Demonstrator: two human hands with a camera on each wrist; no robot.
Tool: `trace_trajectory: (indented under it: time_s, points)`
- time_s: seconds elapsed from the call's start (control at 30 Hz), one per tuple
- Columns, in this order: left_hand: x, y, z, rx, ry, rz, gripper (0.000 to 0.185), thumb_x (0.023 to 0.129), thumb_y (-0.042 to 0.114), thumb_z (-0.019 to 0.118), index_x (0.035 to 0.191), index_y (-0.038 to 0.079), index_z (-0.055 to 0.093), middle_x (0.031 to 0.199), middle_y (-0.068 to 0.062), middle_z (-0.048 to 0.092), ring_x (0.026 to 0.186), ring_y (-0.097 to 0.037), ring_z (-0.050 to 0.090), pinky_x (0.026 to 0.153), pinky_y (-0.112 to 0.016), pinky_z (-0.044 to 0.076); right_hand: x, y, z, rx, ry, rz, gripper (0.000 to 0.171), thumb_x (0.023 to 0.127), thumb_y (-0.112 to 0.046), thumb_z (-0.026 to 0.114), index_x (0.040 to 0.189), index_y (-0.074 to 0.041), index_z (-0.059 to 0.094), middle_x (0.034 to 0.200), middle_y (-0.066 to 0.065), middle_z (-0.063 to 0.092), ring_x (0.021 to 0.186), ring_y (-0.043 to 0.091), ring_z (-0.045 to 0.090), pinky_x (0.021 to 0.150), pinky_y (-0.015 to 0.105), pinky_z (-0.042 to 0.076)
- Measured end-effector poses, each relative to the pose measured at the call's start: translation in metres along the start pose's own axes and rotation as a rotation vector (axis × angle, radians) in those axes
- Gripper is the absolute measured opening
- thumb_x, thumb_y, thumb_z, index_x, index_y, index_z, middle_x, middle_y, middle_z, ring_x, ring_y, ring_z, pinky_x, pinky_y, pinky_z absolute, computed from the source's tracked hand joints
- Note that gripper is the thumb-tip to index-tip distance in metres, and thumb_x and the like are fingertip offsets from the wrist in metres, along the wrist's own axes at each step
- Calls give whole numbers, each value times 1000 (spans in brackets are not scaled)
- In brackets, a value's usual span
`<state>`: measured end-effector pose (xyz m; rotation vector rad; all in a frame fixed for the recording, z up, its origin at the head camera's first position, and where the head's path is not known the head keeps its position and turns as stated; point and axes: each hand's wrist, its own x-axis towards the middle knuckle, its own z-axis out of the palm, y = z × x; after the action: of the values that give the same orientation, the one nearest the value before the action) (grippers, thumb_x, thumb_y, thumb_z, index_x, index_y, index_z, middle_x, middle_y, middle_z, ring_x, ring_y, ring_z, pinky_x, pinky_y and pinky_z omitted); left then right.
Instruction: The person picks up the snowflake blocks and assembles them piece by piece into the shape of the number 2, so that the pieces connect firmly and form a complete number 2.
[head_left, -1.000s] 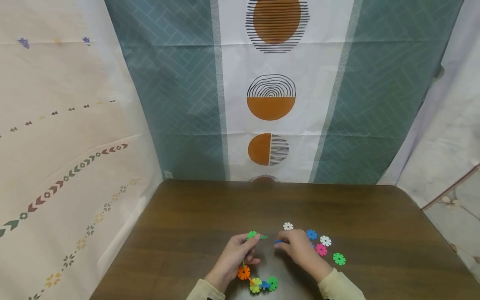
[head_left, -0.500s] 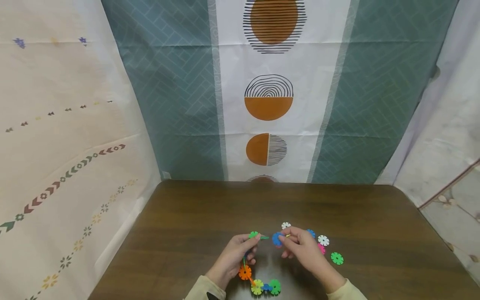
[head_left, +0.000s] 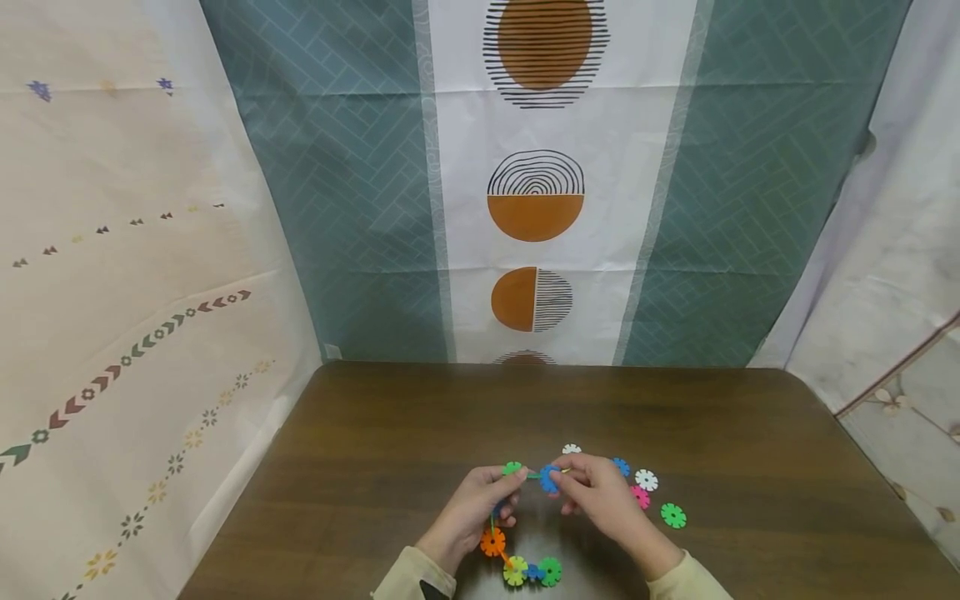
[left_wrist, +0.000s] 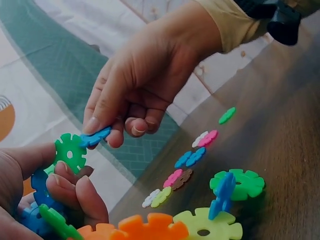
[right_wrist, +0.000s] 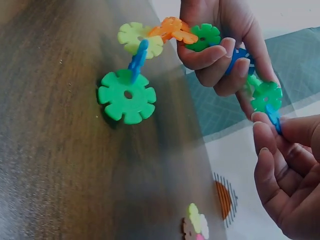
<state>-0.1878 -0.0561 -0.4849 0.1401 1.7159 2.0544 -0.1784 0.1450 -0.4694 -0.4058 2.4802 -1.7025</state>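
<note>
Since the earlier frame, the blue disc (head_left: 550, 479) is brought leftward until touching the chain's green disc (left_wrist: 69, 154). It is pinched at nine o'clock of the right hand (head_left: 600, 490); the chain (head_left: 492, 542) is gripped by the left hand's (head_left: 477, 505) curled fingers. Loose discs (head_left: 673, 515) are spread around three o'clock; wide tabletop (head_left: 420, 417) is left towards twelve.

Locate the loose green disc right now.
In the head view, the loose green disc lies on the table, right of the right hand, near the pink disc.
</note>
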Motion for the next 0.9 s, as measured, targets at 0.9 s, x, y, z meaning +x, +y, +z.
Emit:
trace_trajectory:
  time_s: [0.9]
  points:
    - [0,9,3,107,107,44,33,75,36,67,83,4,62,63,0,50,51,-12,46,52,-28,48,14,22,-18,-729,164,-2,10,71,-19,73,75,-17,64,65,-6,53,57,9,46,51,27,40]
